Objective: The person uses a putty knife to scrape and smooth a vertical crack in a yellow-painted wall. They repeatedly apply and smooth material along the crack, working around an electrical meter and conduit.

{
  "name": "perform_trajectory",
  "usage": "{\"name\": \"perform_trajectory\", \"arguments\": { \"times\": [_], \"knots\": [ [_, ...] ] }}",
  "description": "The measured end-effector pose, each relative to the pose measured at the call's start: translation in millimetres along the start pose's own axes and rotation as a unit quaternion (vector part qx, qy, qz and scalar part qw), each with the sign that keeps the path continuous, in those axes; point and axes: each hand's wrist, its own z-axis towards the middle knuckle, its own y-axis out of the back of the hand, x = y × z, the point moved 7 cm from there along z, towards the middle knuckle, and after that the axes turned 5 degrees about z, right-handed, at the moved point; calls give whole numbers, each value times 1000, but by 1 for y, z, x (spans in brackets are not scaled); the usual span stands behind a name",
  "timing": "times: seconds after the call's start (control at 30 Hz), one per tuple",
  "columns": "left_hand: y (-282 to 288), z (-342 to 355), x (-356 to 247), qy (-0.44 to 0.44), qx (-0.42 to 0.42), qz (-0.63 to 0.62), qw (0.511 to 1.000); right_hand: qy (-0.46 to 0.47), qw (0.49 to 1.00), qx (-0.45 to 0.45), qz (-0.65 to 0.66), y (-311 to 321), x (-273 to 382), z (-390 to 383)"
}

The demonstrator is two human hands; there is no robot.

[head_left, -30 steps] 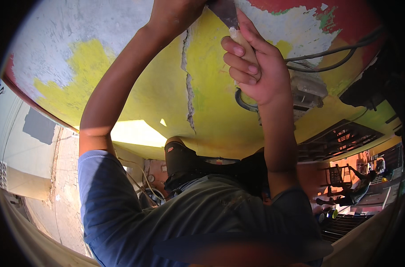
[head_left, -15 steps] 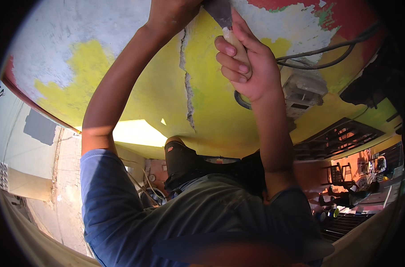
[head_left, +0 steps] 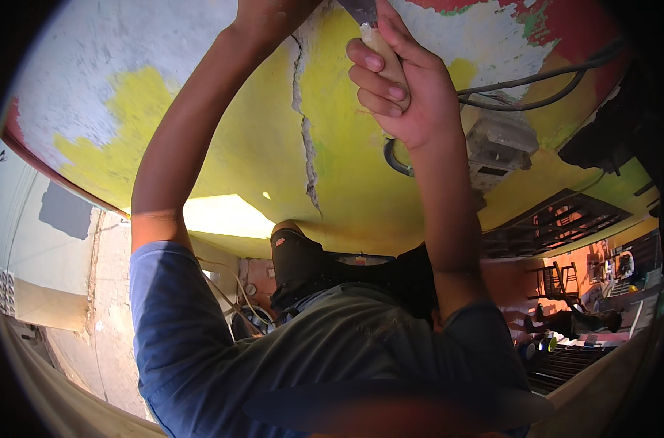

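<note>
At the top of the head view, my right hand (head_left: 420,98) is closed round the pale handle (head_left: 383,62) of a scraper, whose dark metal blade (head_left: 357,9) runs off the upper edge. My left hand (head_left: 270,18) is up beside the blade, its fingers hidden beyond the edge, so I cannot tell what they hold. Both are raised at a yellow wall (head_left: 222,139) with white and red patches. A long, jagged crack (head_left: 308,168) runs down the yellow paint between my two arms.
A grey meter box (head_left: 496,146) and looping black cables (head_left: 529,80) are beside my right arm. A dark grille (head_left: 547,223), a wooden chair (head_left: 555,281) and another person (head_left: 591,321) appear at right. A pale paved path (head_left: 109,306) lies at left.
My right hand and the scraper have moved upward and slightly left. My left hand has shifted a little up and left. The person at the right has moved slightly.
</note>
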Motion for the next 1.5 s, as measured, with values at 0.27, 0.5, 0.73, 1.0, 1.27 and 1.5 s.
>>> {"name": "perform_trajectory", "arguments": {
  "times": [0.27, 0.5, 0.73, 1.0, 1.27, 1.5],
  "knots": [
    [-1, -3, 5, 37, 5, -11, 999, -10, 999, -46, -7, 5, 2, 4],
    [0, 2, 1, -1, 0, -17, 1000, -27, 995, -88, 48, 3, 0, -1],
    [-2, -17, -21, -80, 2, 7, 997, -21, 992, -119, -45, 17, -18, -11],
    [-4, -19, -27, -100, 10, 9, 995, -8, 998, -55, -9, 17, -19, -15],
    [-5, -21, -25, -92, 22, -26, 995, 8, 998, -63, -15, 18, -25, -16],
    [-7, -18, -24, -71, 33, -18, 997, 5, 998, -64, 9, 20, -26, -18]
  ]
}}
